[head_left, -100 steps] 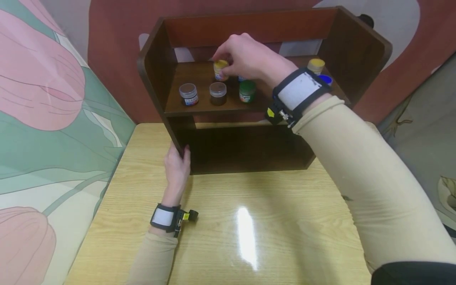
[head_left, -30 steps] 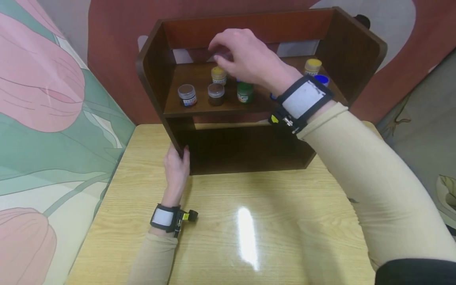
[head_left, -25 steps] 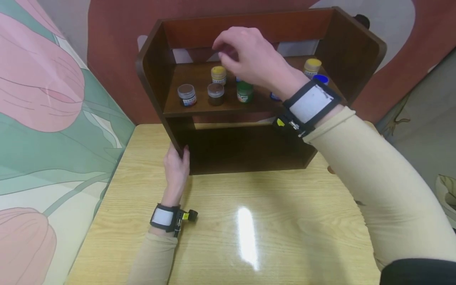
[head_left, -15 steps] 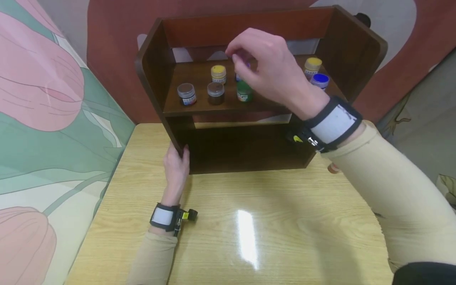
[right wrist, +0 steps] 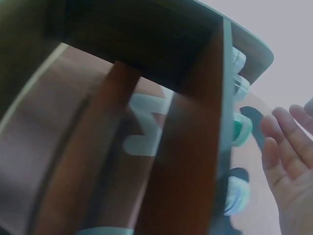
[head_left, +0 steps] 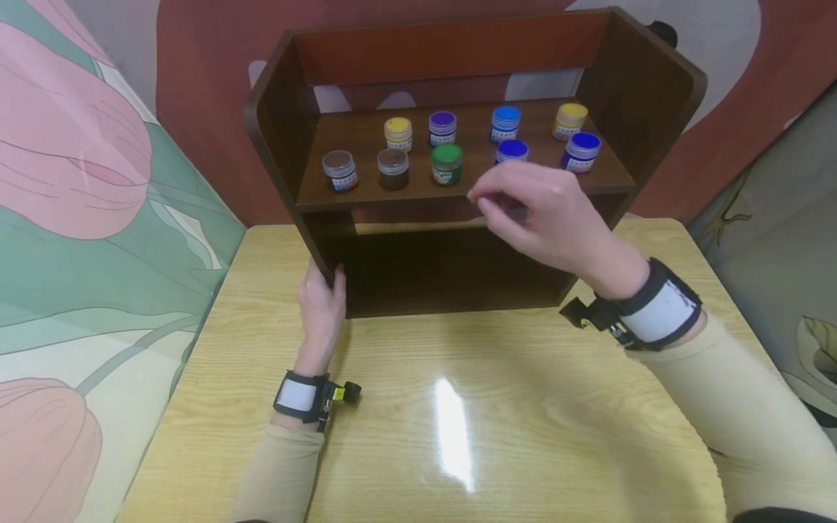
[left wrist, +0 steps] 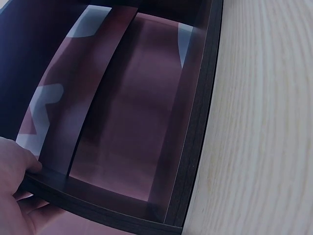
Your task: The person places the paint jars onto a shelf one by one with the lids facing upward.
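While my right hand is hovering in front of the dark wooden shelf, its fingers are loosely curled and holding nothing, thumb and fingertips close together just below the shelf board's front edge. Nearest to it, on that board, the blue-lidded jar is sitting just behind my knuckles, with a second blue jar to its right near the shelf's right wall. The green-lidded jar is standing left of the hand, then a brown jar and a grey-lidded jar toward the left wall. Behind them, along the back, I'm seeing a yellow jar, a purple jar, a light-blue jar and another yellow one.

My left hand is gripping the shelf's left front edge low down, thumb wrapped over the panel. The shelf is standing on the pale wooden table, at its far side.
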Demonstrator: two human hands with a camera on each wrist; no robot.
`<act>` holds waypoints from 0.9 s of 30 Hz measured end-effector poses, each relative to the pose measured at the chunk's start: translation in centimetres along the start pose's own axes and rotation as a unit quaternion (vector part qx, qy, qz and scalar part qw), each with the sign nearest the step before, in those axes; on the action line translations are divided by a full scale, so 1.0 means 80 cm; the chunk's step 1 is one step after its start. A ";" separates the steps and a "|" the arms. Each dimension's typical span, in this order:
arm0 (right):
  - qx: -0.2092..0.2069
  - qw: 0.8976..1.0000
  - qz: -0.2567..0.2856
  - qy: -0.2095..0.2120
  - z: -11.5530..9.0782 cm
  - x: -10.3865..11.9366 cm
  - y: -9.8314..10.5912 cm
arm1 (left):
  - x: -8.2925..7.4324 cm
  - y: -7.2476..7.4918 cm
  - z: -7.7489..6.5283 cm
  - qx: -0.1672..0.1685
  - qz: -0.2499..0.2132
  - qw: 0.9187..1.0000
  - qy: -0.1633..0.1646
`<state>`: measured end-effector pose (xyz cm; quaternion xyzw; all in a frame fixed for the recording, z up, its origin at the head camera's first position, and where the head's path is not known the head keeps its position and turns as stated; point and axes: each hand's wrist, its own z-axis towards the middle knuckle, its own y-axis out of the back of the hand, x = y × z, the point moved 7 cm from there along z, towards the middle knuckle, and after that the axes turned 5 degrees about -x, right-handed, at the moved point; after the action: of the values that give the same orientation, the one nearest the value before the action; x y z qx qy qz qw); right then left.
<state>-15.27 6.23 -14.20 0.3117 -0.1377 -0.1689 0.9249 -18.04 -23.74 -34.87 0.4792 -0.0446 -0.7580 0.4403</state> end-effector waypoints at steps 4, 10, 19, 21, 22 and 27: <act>0.043 0.999 0.019 -0.017 -0.049 -0.006 -0.008 | -0.001 -0.001 0.000 0.001 -0.004 1.000 -0.005; 0.145 0.981 0.015 -0.130 -0.126 -0.027 -0.018 | -0.002 -0.002 0.000 0.003 -0.008 1.000 -0.004; 0.284 0.911 -0.006 -0.299 -0.225 -0.081 -0.035 | 0.001 -0.002 0.000 0.001 -0.007 1.000 0.004; 0.292 0.905 -0.008 -0.308 -0.244 -0.092 -0.036 | 0.001 -0.002 0.000 0.000 -0.008 1.000 0.004; 0.293 0.902 -0.011 -0.316 -0.254 -0.098 -0.035 | 0.001 -0.001 0.000 -0.001 -0.008 1.000 0.004; 0.266 0.896 -0.055 -0.351 -0.300 -0.130 -0.022 | -0.001 -0.001 -0.001 -0.001 -0.006 1.000 0.003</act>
<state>-16.43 21.75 -35.29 0.4734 -0.4755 -0.2748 0.6887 -18.01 -23.62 -34.93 0.4816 -0.0401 -0.7589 0.4365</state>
